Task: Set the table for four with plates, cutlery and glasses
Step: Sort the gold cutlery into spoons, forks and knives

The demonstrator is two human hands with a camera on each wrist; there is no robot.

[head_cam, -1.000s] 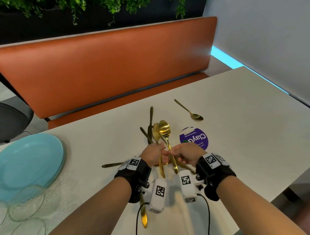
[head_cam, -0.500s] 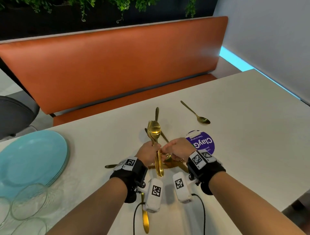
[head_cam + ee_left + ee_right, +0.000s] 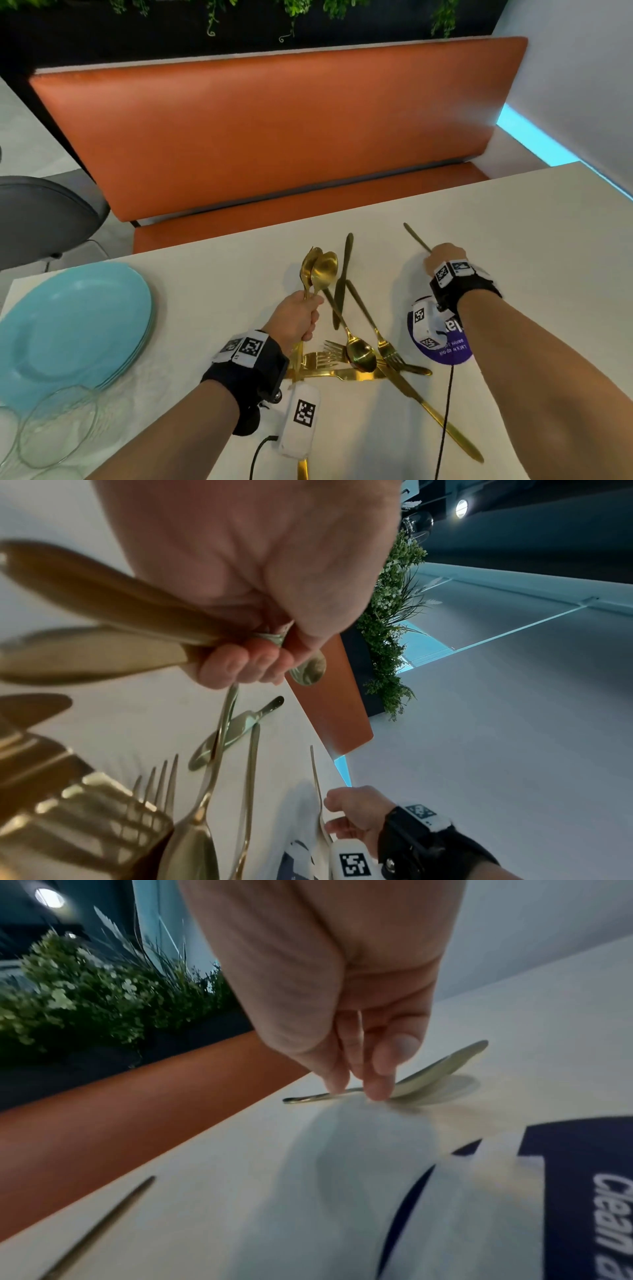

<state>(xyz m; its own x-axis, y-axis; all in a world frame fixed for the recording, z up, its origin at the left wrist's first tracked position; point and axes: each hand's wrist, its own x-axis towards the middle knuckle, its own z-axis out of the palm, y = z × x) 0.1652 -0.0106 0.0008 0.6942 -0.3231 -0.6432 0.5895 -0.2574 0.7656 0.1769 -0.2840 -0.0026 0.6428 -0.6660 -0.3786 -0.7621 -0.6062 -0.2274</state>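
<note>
Two gold spoons [image 3: 317,270] stand bowls-up in the left hand [image 3: 297,320], whose fingers [image 3: 240,666] are curled tight round both handles above the middle of the white tabletop [image 3: 513,240]. Farther right, the right hand [image 3: 442,258] pinches the handle of a lone spoon [image 3: 435,1069] between thumb and fingers [image 3: 383,1069]; its handle tip touches the tabletop while the bowl is tilted up off it. Between the two hands lies a loose pile of gold cutlery [image 3: 363,353]: forks, knives and another spoon crossing one another, with a long knife [image 3: 442,421] running toward the near right. Beneath the right wrist sits a round purple sticker [image 3: 448,353] with white lettering. At the near left are a stack of pale blue plates [image 3: 72,329] and, nearer still, clear glasses [image 3: 51,431]. An orange bench seat [image 3: 274,130] stands beyond the far edge.
</note>
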